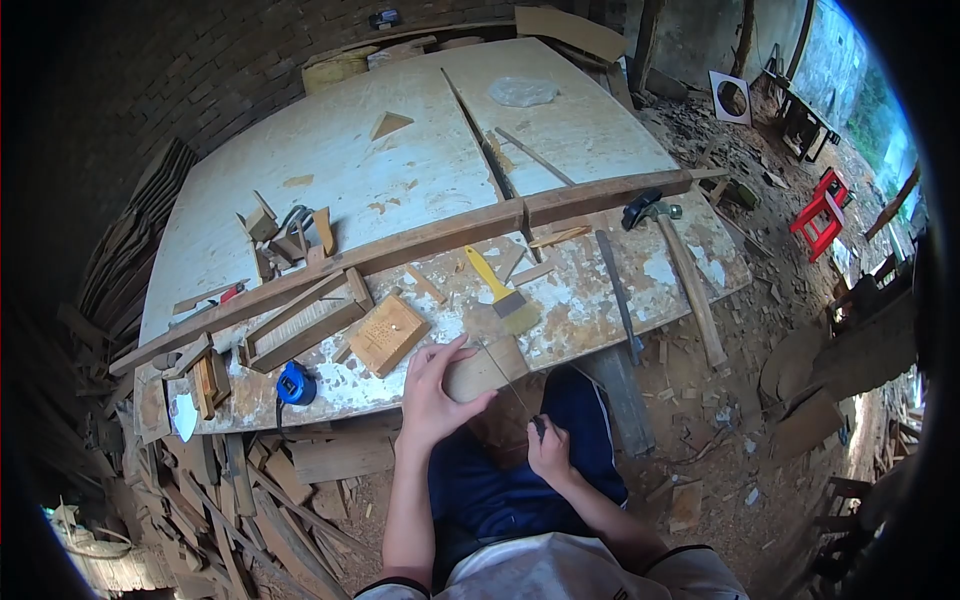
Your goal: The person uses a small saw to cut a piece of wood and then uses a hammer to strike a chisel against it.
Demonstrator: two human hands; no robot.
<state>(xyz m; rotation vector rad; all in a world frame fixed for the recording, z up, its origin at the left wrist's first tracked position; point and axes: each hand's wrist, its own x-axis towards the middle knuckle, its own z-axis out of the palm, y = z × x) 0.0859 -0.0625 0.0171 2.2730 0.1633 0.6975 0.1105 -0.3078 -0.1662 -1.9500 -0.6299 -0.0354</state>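
A flat piece of wood (478, 374) lies at the front edge of the workbench, its near side close to my lap. My left hand (432, 388) grips its left end, thumb along the near side and fingers along the far side. My right hand (549, 452) is closed around the dark handle of a thin-bladed tool (512, 386), low in front of my right thigh. The narrow blade, seen almost edge-on, crosses the wood to the right of my left hand. Its exact kind is hard to make out. Beyond the wood lies a yellow-handled paintbrush (490, 278).
On the workbench (250, 180) rest a long beam (430, 235), a wooden block (388, 335), an open wooden box frame (305, 325), a blue tape measure (295, 384), a long file-like bar (617, 285) and a hammer (690, 285). Scrap wood (240, 490) covers the floor at left.
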